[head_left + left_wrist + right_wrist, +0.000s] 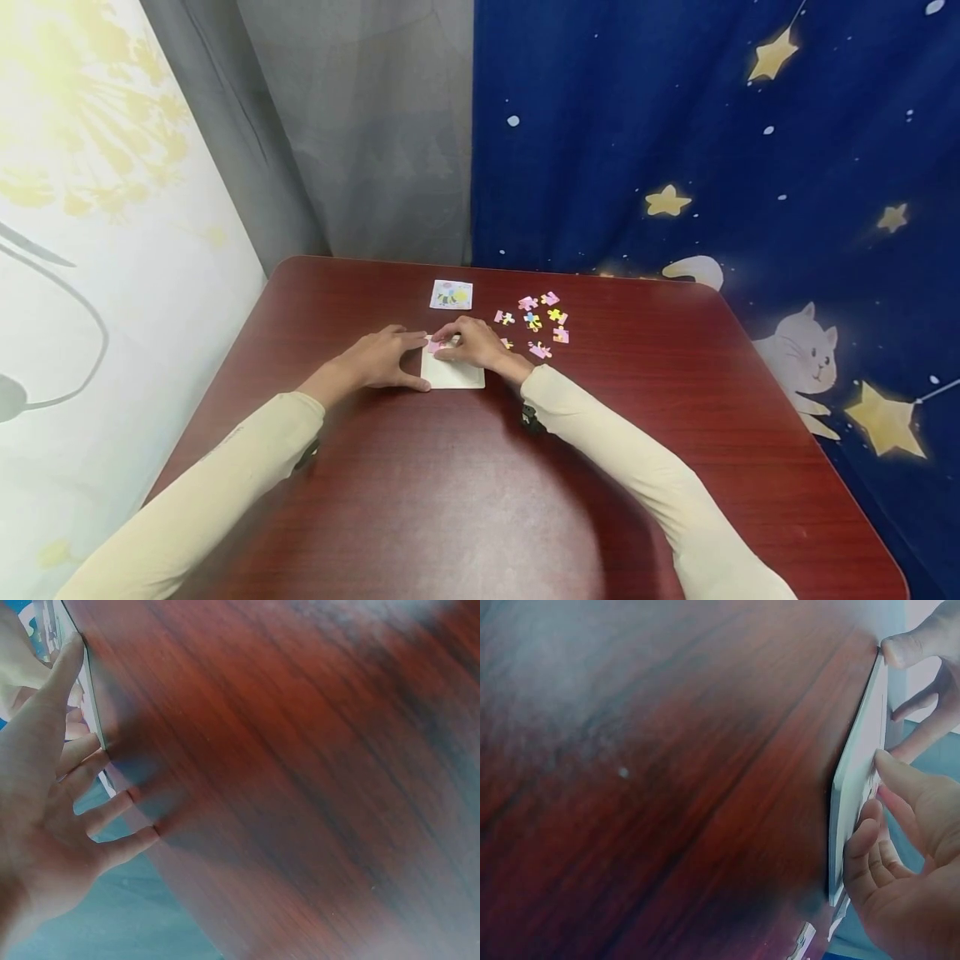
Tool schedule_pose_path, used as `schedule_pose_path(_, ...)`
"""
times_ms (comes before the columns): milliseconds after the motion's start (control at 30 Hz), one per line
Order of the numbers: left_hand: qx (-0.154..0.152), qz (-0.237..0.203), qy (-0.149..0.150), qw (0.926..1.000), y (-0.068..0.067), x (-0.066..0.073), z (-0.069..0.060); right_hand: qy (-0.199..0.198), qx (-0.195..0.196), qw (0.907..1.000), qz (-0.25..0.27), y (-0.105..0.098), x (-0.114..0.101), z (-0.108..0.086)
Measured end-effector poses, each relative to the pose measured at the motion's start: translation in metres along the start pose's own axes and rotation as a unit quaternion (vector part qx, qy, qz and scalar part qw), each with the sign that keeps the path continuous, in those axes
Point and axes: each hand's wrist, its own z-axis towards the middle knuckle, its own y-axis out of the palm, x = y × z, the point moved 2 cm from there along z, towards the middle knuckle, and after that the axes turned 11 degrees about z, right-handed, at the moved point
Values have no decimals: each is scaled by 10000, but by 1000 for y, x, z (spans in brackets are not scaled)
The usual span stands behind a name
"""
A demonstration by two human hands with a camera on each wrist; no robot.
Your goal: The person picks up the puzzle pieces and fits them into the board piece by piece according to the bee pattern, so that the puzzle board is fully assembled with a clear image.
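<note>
A white square puzzle tray (459, 377) lies on the table between the hands. My left hand (381, 360) is at its left side, thumb at the near corner and fingers by the far edge; in the left wrist view these fingers (120, 847) are straight and spread. My right hand (477, 343) reaches over the tray and pinches a pink puzzle piece (433, 346) at its upper left corner. In the right wrist view the right thumb and forefinger meet low over the tray (855, 765), mostly covering the piece.
Several loose pink and yellow puzzle pieces (532, 320) lie right of the tray, one partly behind the right hand. A square picture card (452, 295) with a bee lies beyond the tray. The dark red table (420, 492) ends at grey and blue curtains (570, 150).
</note>
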Motion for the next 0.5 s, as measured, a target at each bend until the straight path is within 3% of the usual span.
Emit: schedule_pose_path(500, -29, -10, -19, 10000, 2, -3, 1, -124, -79, 9998, 108, -3, 3, 2)
